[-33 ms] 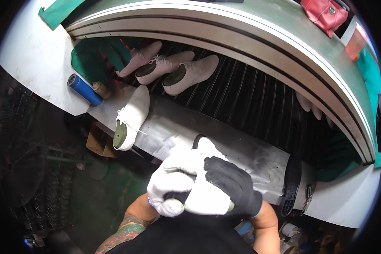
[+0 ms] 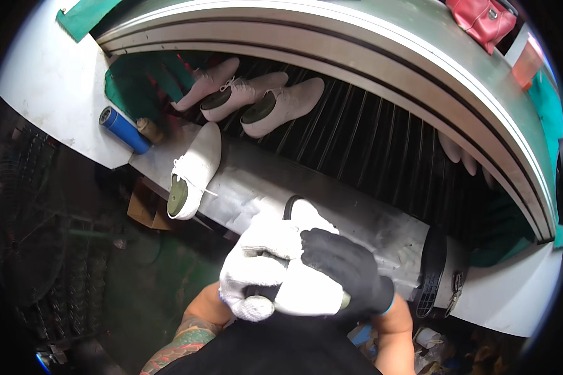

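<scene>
Evidently, the left hand [image 2: 253, 265] and right hand [image 2: 346, 270] had their gloved fingers clamped on the held white shoe [image 2: 309, 291] at the near side of the metal ledge [image 2: 356, 215], where uneven grip pressure might have twisted it loose.

White shoe [image 2: 311, 292], dark-edged at one end, gripped between left hand [image 2: 256, 265] and right hand [image 2: 343, 265]; that end projects beyond both hands.
</scene>
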